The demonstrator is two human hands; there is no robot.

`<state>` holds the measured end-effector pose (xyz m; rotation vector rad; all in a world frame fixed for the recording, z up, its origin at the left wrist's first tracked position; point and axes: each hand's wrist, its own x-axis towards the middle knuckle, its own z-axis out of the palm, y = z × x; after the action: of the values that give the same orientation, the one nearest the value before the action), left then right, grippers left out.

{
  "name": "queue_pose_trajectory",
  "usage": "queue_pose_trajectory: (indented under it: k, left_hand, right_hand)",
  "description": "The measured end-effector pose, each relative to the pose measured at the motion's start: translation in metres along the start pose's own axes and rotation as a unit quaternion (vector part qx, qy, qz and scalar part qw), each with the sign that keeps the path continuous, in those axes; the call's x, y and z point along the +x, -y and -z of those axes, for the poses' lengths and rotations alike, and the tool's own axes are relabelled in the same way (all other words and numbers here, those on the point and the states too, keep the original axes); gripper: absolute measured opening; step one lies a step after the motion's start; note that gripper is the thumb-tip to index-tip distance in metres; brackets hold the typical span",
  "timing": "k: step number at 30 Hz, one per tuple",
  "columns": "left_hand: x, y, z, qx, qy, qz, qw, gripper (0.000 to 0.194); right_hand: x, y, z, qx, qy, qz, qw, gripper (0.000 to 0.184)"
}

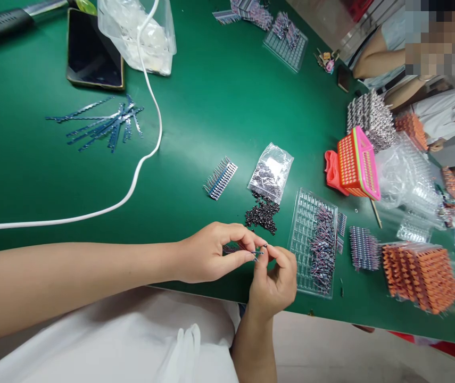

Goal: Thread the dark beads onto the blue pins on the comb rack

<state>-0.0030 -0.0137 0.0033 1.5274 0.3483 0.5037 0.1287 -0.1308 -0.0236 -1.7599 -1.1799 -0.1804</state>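
My left hand (pixel 215 252) comes in from the left, thumb and fingers pinched on thin wire-like pieces (pixel 257 252) of blue and pinkish colour. Against those fingertips, my right hand (pixel 275 279) pinches a tiny dark bead-like part (pixel 265 246) at the end of the pieces. Just beyond the hands lies a heap of small dark beads (pixel 262 214), below a clear zip bag (pixel 271 173) holding more of them. A strip of pins with wire ends (pixel 220 178) rests farther left. Right of my hands, a clear compartment tray (pixel 303 229) carries many thin pieces.
A white cable (pixel 159 122) curves across the green table (pixel 195 96). Blue strips (pixel 111 125), a phone (pixel 95 50) and a plastic tub (pixel 167 48) lie left. Orange stacked parts (pixel 421 276) and a pink-orange basket (pixel 355 165) stand right. Other people sit at the far right.
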Motion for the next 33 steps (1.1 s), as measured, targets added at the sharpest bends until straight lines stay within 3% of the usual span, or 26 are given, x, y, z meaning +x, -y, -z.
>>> queue_pose_trajectory:
  k: [11,18,23,27,30,33]
  left_hand:
    - [-0.0003,0.0012,-0.0017,0.045,-0.023,-0.047,0.998,0.006]
    - [-0.0035,0.0041,-0.0052,0.084,-0.032,-0.116,0.989,0.009]
    - [-0.0026,0.0024,-0.005,0.083,-0.031,-0.117,0.989,0.01]
    - [-0.0016,-0.0006,-0.003,0.034,-0.021,-0.061,0.997,0.007]
    - [0.0009,-0.0019,-0.0016,-0.071,-0.021,0.068,0.995,0.01]
    - [0.0043,-0.0013,-0.001,-0.177,-0.034,0.159,0.971,0.018]
  right_hand:
    - [0.0001,-0.0013,0.0011,-0.028,0.008,0.027,0.999,0.016]
    - [-0.0013,-0.0022,0.0021,-0.022,0.017,0.009,1.0,0.013]
    - [-0.0011,-0.002,0.0014,-0.007,0.011,0.005,1.0,0.013]
    - [-0.0004,-0.0013,0.0018,0.037,0.015,-0.023,0.999,0.01]
    - [0.0009,-0.0004,0.0031,0.097,0.033,-0.071,0.992,0.004]
    - [0.0026,0.0001,0.0043,0.16,0.051,-0.104,0.98,0.006]
